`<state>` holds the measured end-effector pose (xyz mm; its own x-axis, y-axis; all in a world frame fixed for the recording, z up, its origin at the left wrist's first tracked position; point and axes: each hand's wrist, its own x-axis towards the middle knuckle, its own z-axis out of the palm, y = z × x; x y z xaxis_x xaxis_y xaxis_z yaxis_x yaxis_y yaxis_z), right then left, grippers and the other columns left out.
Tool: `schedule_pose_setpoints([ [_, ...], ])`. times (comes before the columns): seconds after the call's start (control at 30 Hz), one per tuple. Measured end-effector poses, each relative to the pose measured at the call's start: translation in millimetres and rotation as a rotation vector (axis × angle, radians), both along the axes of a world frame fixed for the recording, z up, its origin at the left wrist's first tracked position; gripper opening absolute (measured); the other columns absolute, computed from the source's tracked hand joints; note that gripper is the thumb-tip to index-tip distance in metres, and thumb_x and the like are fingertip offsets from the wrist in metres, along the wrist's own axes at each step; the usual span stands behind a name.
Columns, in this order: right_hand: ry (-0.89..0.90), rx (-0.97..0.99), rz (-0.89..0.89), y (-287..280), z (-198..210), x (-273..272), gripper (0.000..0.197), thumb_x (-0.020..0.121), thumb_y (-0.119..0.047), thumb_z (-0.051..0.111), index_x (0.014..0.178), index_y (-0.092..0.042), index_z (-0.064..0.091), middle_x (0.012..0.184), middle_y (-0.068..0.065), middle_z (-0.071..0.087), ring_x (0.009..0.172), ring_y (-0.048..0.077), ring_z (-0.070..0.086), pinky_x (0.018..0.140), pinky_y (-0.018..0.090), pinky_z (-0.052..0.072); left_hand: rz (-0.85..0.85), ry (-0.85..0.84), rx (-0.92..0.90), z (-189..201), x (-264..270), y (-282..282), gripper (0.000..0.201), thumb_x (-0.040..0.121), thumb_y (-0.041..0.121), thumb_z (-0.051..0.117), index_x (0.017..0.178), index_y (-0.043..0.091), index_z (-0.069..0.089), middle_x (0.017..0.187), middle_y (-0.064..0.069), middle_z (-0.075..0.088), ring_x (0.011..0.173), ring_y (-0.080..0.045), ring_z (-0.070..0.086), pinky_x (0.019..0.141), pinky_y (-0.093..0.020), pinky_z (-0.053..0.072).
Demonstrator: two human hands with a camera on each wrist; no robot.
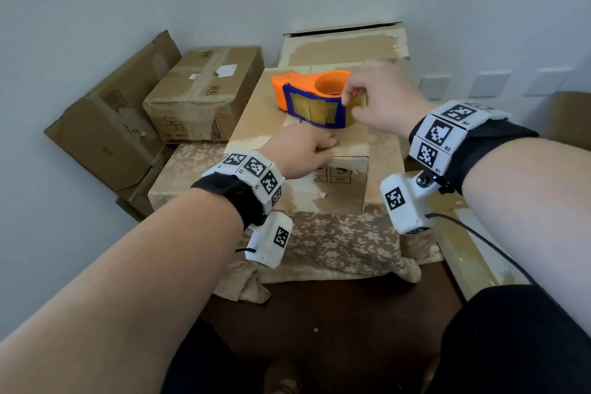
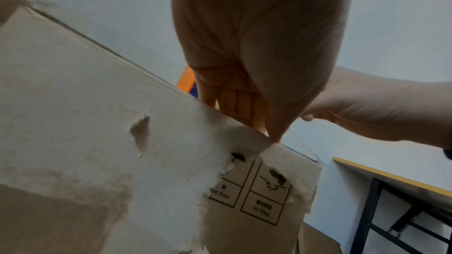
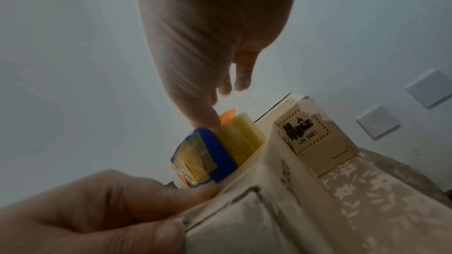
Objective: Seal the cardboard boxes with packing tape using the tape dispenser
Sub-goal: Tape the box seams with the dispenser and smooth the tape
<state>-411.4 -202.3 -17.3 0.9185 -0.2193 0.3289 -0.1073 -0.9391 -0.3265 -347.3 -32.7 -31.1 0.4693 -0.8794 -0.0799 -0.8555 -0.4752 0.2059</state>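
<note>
- A table under a floral cloth (image 1: 335,243) carries the front cardboard box (image 1: 300,176).
- A taller box (image 1: 345,45) stands behind it.
- A taped box (image 1: 204,89) sits at the left.

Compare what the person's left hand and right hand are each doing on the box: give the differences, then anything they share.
The left hand rests on the front box's near top edge, thumb down its front face; the right hand is raised over the tape dispenser. The left hand's fingers lie fairly straight on cardboard; the right hand's fingertips pinch at the yellowish tape roll. Both wear marker-covered wrist bands.
</note>
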Motion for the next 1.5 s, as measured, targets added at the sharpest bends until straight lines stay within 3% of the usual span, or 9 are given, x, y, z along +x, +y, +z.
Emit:
schedule_pose_setpoints([
  [0.1,0.258,0.055,0.099,-2,-1,-18,0.021,0.076,-0.002,0.064,0.088,-0.019,0.07,0.077,-0.009,0.061,0.081,0.014,0.061,0.062,0.016,0.038,0.011,0.014,-0.016,0,-1,0,0.038,0.097,0.027,0.051,0.132,0.016,0.057,0.131,-0.004,0.059,0.12,-0.02,0.051,0.091,-0.022,0.036],
  [0.23,0.485,-0.075,0.16,-1,-4,-30,0.061,0.074,-0.013,0.076,0.13,-0.03,0.058,0.105,-0.008,0.061,0.08,0.004,0.051,0.064,0.014,0.035,0.024,0.012,-0.011,-1,-3,-1,0.039,0.097,0.028,0.05,0.134,0.021,0.055,0.128,-0.002,0.061,0.116,-0.019,0.053,0.083,-0.018,0.034],
  [0.37,0.503,-0.269,0.157,7,-7,-29,0.069,0.076,-0.02,0.075,0.137,-0.038,0.049,0.104,-0.004,0.058,0.096,0.018,0.054,0.075,0.03,0.045,0.029,0.012,0.008,1,-5,-2,0.041,0.097,0.029,0.049,0.136,0.021,0.054,0.132,-0.001,0.059,0.118,-0.019,0.051,0.084,-0.018,0.032],
  [0.47,0.492,-0.254,0.161,7,-12,-30,0.063,0.079,-0.022,0.074,0.135,-0.041,0.05,0.076,-0.01,0.044,0.079,0.016,0.048,0.058,0.026,0.036,0.029,0.014,0.012,2,-6,-1,0.039,0.097,0.027,0.05,0.135,0.021,0.055,0.129,-0.002,0.06,0.114,-0.018,0.052,0.082,-0.018,0.033],
  [0.53,0.444,-0.264,0.174,7,-15,-32,0.055,0.08,-0.031,0.073,0.131,-0.038,0.054,0.072,-0.012,0.041,0.075,0.014,0.045,0.059,0.026,0.033,0.024,0.016,0.008,2,-6,-1,0.039,0.097,0.027,0.049,0.135,0.02,0.055,0.133,-0.001,0.058,0.118,-0.018,0.051,0.088,-0.02,0.035],
  [0.67,0.405,-0.265,0.186,8,-19,-29,0.05,0.078,-0.043,0.073,0.125,-0.037,0.059,0.071,-0.012,0.044,0.076,0.016,0.049,0.067,0.03,0.04,0.016,-0.001,0.025,0,-5,-1,0.042,0.098,0.028,0.047,0.139,0.02,0.049,0.142,0.0,0.05,0.126,-0.019,0.047,0.1,-0.025,0.035],
  [1.13,0.314,-0.252,0.215,1,-33,-30,0.042,0.091,-0.048,0.055,0.128,-0.028,0.058,0.083,-0.007,0.048,0.079,0.013,0.045,0.062,0.024,0.03,-0.002,-0.032,0.053,-3,-2,-1,0.045,0.099,0.031,0.046,0.143,0.025,0.043,0.151,0.003,0.037,0.13,-0.02,0.044,0.101,-0.026,0.034],
  [1.33,0.371,-0.242,0.237,0,-28,-27,0.041,0.094,-0.043,0.054,0.129,-0.022,0.058,0.085,-0.005,0.051,0.08,0.012,0.046,0.055,0.012,0.025,-0.004,0.011,0.041,2,-4,0,0.044,0.098,0.029,0.048,0.142,0.021,0.045,0.145,0.0,0.047,0.128,-0.019,0.045,0.1,-0.025,0.033],
  [1.5,0.484,-0.256,0.199,5,-20,-26,0.048,0.096,-0.042,0.049,0.141,-0.027,0.046,0.073,-0.017,0.033,0.085,0.011,0.041,0.056,0.019,0.026,-0.027,0.048,0.072,7,-3,2,0.045,0.099,0.029,0.047,0.143,0.022,0.043,0.139,-0.001,0.052,0.122,-0.017,0.048,0.093,-0.02,0.033],
])
